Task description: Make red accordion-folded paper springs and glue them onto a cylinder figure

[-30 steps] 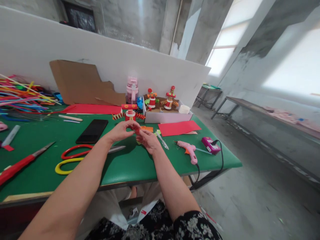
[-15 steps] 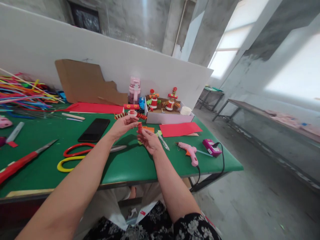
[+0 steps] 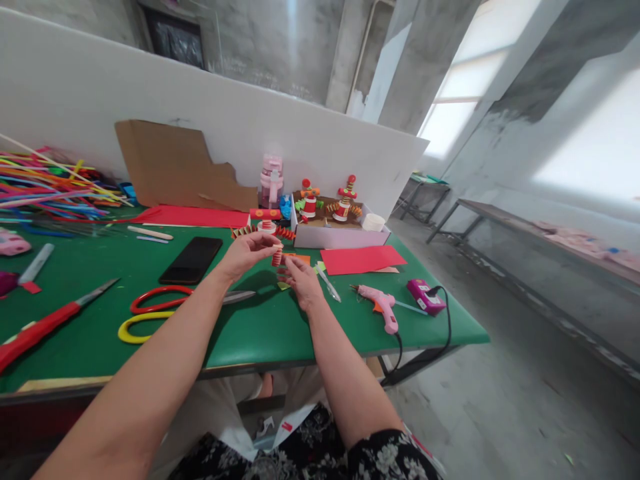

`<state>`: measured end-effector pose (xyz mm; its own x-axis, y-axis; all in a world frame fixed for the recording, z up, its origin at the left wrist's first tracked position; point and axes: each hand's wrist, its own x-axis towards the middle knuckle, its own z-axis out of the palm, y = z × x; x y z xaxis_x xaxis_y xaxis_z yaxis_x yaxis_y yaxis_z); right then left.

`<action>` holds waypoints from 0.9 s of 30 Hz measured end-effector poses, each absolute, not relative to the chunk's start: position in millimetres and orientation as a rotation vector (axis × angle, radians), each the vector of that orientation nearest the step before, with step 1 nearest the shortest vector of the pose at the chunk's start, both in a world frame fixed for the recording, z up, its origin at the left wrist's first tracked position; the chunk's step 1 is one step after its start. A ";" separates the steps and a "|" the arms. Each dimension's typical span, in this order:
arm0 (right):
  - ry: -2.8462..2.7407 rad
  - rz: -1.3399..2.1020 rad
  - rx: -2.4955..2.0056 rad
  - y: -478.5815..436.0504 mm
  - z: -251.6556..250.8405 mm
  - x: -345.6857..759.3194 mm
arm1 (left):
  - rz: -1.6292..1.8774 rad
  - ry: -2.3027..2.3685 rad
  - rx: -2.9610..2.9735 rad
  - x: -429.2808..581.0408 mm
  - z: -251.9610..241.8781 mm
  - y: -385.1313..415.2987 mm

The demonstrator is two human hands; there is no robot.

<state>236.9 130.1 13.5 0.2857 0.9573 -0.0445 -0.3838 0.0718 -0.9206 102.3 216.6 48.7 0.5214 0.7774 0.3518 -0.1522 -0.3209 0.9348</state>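
Note:
My left hand (image 3: pixel 250 255) pinches the upper end of a small red-and-white pleated paper strip (image 3: pixel 277 255), which hangs above the green table. My right hand (image 3: pixel 301 280) is just right of the strip, fingers apart, and seems to hold nothing. Behind my left hand stands a paper figure with a red roll (image 3: pixel 265 214) on top and pleated arms (image 3: pixel 286 233); its lower part is hidden by the hand. Orange paper (image 3: pixel 300 259) and a white pen-like tool (image 3: pixel 329 283) lie by my right hand.
Large scissors (image 3: pixel 159 299) and a black phone (image 3: pixel 191 260) lie left. A pink glue gun (image 3: pixel 381 305), purple power block (image 3: pixel 425 296) and red paper (image 3: pixel 363 259) are right. Behind stands a white box (image 3: pixel 340 237) with two paper figures; a pink bottle (image 3: pixel 271 183) is beside it.
My right hand has let go of the lower end of the paper strip and moved slightly away. The strip now hangs from my left hand, looking more compressed.

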 end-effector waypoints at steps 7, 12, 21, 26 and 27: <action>-0.876 0.916 -1.053 131.6 11.5 235.8 | 0.920 0.512 1.634 103.4 48.8 213.2; -0.859 0.881 -1.070 133.8 11.1 235.1 | 0.927 0.501 1.631 106.6 46.6 214.5; -0.734 0.917 -1.107 134.1 10.6 238.5 | 0.975 0.621 1.682 107.3 39.9 224.1; -0.855 0.950 -1.080 133.1 11.8 235.1 | 0.871 0.585 1.702 108.0 37.9 220.0; -0.862 0.953 -1.076 132.8 12.5 234.4 | 0.882 0.582 1.694 108.0 37.7 219.7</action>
<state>234.4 132.8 12.5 0.3506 0.9303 0.1079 -0.2009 0.1873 -0.9615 108.0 219.7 37.7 0.6045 0.7516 0.2641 -0.0530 -0.2929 0.9547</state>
